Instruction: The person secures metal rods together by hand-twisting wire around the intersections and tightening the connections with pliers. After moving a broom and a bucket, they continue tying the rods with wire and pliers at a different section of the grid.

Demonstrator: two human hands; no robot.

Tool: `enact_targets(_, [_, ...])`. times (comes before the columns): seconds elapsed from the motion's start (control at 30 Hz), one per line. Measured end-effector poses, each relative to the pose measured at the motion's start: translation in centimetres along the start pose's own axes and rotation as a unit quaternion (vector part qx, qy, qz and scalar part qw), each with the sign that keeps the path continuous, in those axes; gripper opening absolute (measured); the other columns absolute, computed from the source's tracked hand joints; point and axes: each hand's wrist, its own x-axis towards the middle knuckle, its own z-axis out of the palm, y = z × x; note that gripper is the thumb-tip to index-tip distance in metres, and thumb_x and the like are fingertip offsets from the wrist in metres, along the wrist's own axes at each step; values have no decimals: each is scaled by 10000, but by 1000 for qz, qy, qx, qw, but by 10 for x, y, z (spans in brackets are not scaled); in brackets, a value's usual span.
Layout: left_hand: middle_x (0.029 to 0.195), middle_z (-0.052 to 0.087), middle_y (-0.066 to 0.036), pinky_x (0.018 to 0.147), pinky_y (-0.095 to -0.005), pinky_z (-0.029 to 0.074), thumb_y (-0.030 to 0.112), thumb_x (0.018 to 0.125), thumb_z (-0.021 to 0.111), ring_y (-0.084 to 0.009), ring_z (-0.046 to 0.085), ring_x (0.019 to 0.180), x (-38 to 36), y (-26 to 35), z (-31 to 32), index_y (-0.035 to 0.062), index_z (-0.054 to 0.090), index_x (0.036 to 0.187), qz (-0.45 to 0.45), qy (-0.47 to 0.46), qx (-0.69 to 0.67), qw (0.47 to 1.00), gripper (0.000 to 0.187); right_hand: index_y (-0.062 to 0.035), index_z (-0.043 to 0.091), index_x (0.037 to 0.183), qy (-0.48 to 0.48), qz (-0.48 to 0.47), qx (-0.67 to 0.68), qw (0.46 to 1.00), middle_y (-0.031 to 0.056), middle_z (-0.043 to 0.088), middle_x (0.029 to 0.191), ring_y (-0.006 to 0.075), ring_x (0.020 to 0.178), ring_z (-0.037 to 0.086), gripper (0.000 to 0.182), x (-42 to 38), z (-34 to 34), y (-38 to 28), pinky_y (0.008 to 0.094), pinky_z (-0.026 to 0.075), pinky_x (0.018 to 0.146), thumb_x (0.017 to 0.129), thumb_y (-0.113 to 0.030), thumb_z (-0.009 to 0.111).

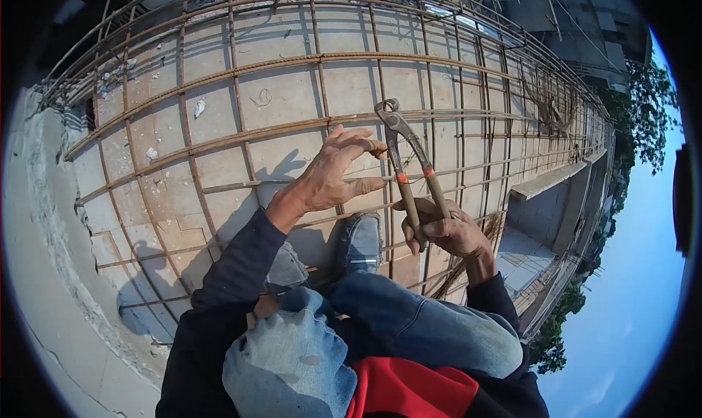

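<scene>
My right hand (455, 230) is wrapped round the handles of a pair of metal pincers (404, 140), whose jaws point up and away from me. Orange-red bands mark both handles above the grip. Just left of the pincers is my left hand (333, 171), its fingers curled and apart, thumb and index finger spread with nothing visible between them. Beneath both hands lies a grid of rusty rebar (278, 63) over pale panels (281, 92). Several bars cross close to the hands.
My shoe (360, 244) rests among the bars. A rough concrete edge (55, 228) runs down the left. On the right are a rectangular opening (537, 206) and a ledge (550, 179). Coiled wire (553, 114) lies on the far rebar. Small white debris (199, 108) is scattered at upper left.
</scene>
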Motion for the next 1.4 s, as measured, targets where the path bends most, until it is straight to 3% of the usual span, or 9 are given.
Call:
enact_targets(0.13, [737, 595, -160, 612, -388, 472, 204, 936, 594, -282, 600, 644, -17, 72, -40, -18, 677, 955, -62, 59, -50, 995, 238, 39, 533, 1182, 158, -135, -396, 894, 153, 620, 913, 266, 758, 615, 373, 11, -9, -4, 397, 491, 693, 835, -93, 570])
enact_targets(0.2, [755, 612, -162, 616, -378, 476, 205, 933, 601, -279, 610, 661, -14, 99, -69, -22, 682, 959, -41, 68, 54, 995, 243, 35, 512, 1223, 273, -118, -643, 706, 205, 592, 1003, 375, 888, 601, 456, 8, 5, -14, 460, 486, 785, 770, 15, 562])
enact_targets(0.3, [806, 660, -146, 633, -344, 477, 223, 933, 606, -222, 617, 689, -7, 79, -106, -16, 694, 969, -42, 109, 134, 984, 257, -3, 501, 1281, 117, -179, -687, 694, 179, 571, 1074, 365, 966, 586, 525, -5, 4, -18, 454, 480, 830, 762, 16, 576])
enact_targets(0.47, [709, 640, -80, 599, -287, 461, 260, 965, 560, -127, 587, 645, -24, 13, -126, 2, 701, 1015, -157, -88, 89, 980, 299, -61, 451, 1391, -49, -254, -511, 820, 156, 543, 1042, 305, 952, 564, 578, -11, 25, -14, 391, 471, 903, 836, -106, 607])
enact_targets(0.6, [567, 537, -27, 476, -245, 384, 287, 980, 542, -81, 489, 489, -60, 43, -111, -12, 691, 1019, -300, -280, -57, 910, 337, -82, 444, 1407, 232, -196, -334, 892, 154, 565, 1081, 208, 992, 567, 566, -4, -2, 2, 374, 480, 818, 894, -287, 568])
enact_targets(0.67, [517, 502, 8, 402, -204, 307, 348, 990, 520, -30, 415, 426, -77, 55, -103, -19, 664, 1041, -288, -229, -315, 875, 397, -87, 460, 1394, 259, -175, -318, 895, 163, 594, 1066, 209, 956, 585, 563, -3, -27, 14, 378, 486, 802, 883, -294, 573])
enact_targets(0.9, [493, 419, 48, 382, -172, 261, 308, 1020, 460, -20, 326, 402, -73, 21, -94, -8, 634, 1045, -330, 175, -300, 878, 361, -22, 564, 1269, 214, -37, -578, 786, 115, 688, 926, 201, 828, 634, 481, -33, -41, 53, 364, 500, 771, 793, -74, 603])
enact_targets(1.1, [487, 409, 53, 377, -163, 253, 323, 1025, 446, -13, 321, 388, -85, 55, -109, 7, 629, 1052, -261, 89, -271, 922, 366, -21, 631, 1195, 161, -14, -279, 947, 97, 683, 1004, 196, 922, 632, 398, -77, -81, 69, 353, 492, 855, 799, -65, 620])
enact_targets(1.4, [471, 415, 47, 402, -196, 267, 346, 1024, 446, -21, 351, 399, -57, 107, -118, 5, 642, 1025, -220, 5, -117, 968, 393, 0, 607, 1045, 265, -109, -312, 906, 108, 650, 921, 243, 901, 631, 263, -2, -161, 74, 364, 497, 807, 833, -150, 564])
